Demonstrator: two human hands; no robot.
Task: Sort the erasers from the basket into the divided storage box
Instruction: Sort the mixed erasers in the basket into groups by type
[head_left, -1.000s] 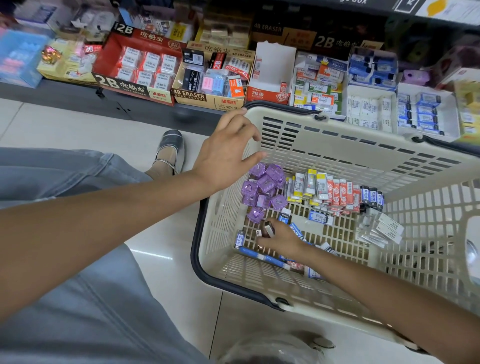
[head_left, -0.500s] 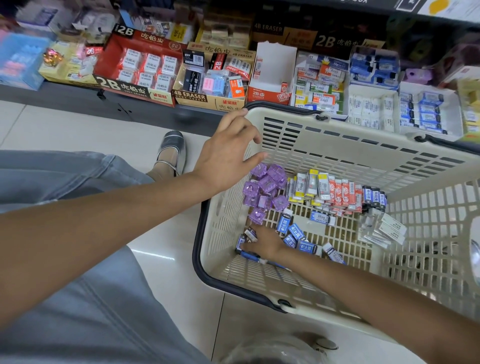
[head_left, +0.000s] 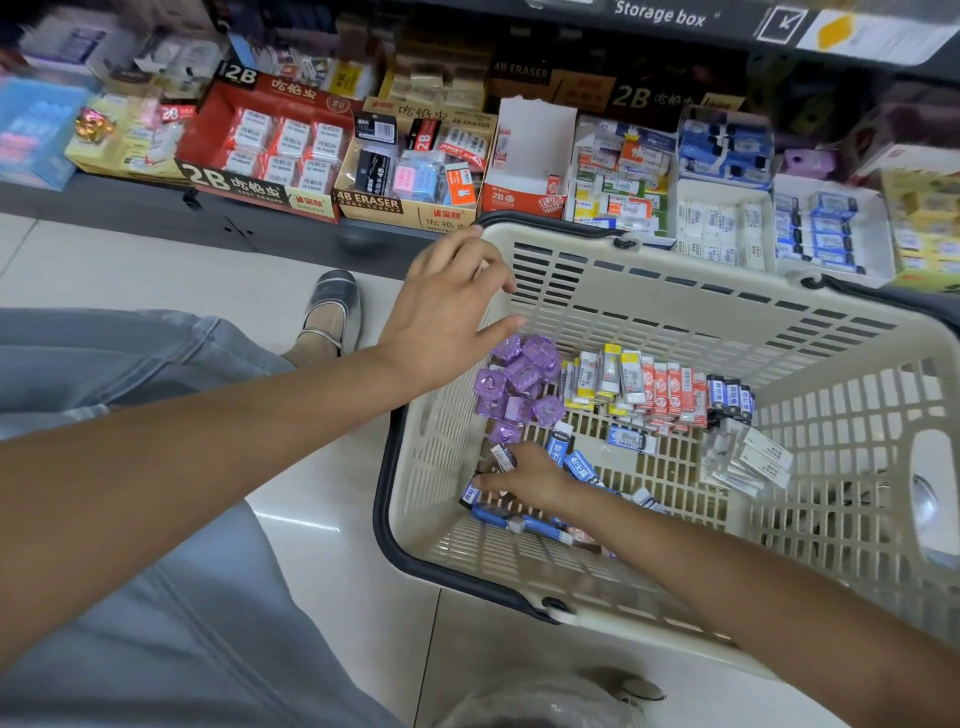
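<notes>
Resting on the pale floor, the beige slatted plastic basket (head_left: 675, 322) with dark rim holds erasers: purple faceted ones (head_left: 519, 384) heaped far-left, a row of yellow, red and navy sleeved blocks (head_left: 660, 387) standing on edge, blue-sleeved bars (head_left: 576, 462) lying flat, long axes mixed. Right hand (head_left: 530, 475) reaches among these; grip unclear. Left hand (head_left: 447, 317) hovers, fingers loosely spread, at the basket's left rim.

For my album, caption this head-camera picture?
Right hand gathers blue erasers inside a beige basket.
</notes>
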